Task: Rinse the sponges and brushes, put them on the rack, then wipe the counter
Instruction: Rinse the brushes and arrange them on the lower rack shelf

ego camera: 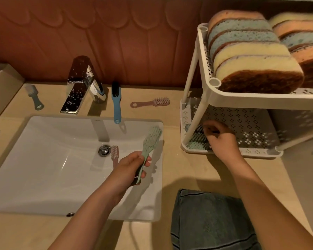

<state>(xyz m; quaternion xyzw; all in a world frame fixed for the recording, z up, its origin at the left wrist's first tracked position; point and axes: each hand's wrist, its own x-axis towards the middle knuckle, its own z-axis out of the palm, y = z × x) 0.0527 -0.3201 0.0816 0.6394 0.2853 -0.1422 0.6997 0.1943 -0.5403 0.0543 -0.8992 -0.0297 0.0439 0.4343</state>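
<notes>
A pale green plastic brush (151,141) tilts over the sink (43,168); a blue brush (116,109) lies on the counter (179,170); colourful sponges (251,56) fill the white rack's (242,99) top tier.

— Is the right hand (219,139) gripping that mint-green bristled brush (195,146) on the lower shelf of the white plastic rack (224,97)?
— Can't tell; the knuckles cover half of it.
— And the small pink brush (114,152)?
— Handle lost behind the left hand (129,168), which also covers the grip of the pale green plastic brush (149,141). The right-hand coloured sponges (304,38) and dark striped towel (210,222) run off the edge.
</notes>
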